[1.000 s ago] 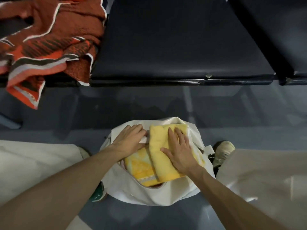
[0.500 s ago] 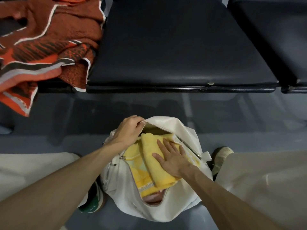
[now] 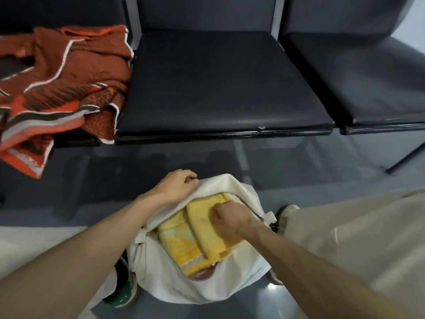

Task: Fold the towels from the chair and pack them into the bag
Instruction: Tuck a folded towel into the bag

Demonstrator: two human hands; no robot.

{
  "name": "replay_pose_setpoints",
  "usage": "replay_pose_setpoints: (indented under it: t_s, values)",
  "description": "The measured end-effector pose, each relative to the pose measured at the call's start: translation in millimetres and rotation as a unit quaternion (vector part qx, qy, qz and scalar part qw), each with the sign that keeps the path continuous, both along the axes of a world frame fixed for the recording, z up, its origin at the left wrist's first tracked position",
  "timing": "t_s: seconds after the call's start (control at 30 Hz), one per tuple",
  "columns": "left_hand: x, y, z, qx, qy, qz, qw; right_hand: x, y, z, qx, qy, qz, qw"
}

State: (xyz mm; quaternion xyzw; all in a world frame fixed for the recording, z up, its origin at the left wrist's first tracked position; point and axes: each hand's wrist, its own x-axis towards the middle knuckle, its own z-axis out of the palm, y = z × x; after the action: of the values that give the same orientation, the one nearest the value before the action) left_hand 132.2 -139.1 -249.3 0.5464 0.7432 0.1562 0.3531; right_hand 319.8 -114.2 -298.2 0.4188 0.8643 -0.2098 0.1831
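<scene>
A white bag stands open on the floor between my feet. Inside it lie a folded plain yellow towel and, beside it on the left, a yellow patterned towel. My left hand grips the bag's far rim and holds the opening wide. My right hand is inside the opening, its fingers curled over the far end of the plain yellow towel and pressing it down. An unfolded orange and brown towel lies in a heap on the left chair, one end hanging over the seat's front edge.
Three dark padded chairs stand in a row ahead; the middle seat and the right seat are bare. My shoes flank the bag on the grey floor. Something pink shows under the towels.
My right hand went from lying flat on the yellow towel to curling its fingers over the towel's far end. The towel has sunk deeper into the bag. My left hand pulled the rim outward.
</scene>
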Motion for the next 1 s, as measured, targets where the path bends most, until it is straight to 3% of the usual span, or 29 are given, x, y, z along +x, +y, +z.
replay_pose_setpoints:
  t_s: [0.33, 0.47, 0.77, 0.9, 1.0]
  values:
    - [-30.4, -9.6, 99.2, 0.093, -0.036, 0.022, 0.995, -14.9, 38.0, 129.8, 0.177, 0.156, 0.036, 0.971]
    - [-74.6, -14.8, 136.3, 0.156, 0.013, 0.052, 0.986, -47.8, 51.6, 177.2, 0.224, 0.203, 0.044, 0.952]
    - [-174.6, -39.7, 149.4, 0.237, 0.211, 0.067, 0.946, -180.8, 53.4, 186.6, 0.155, 0.350, 0.058, 0.922]
    - [-207.3, -56.1, 147.4, 0.271, 0.215, 0.163, 0.924, -232.0, 47.5, 179.2, 0.124, 0.396, 0.053, 0.909]
    - [-225.3, -71.9, 135.6, 0.211, 0.239, 0.199, 0.927, -259.2, 45.2, 177.5, 0.119, 0.412, 0.049, 0.902]
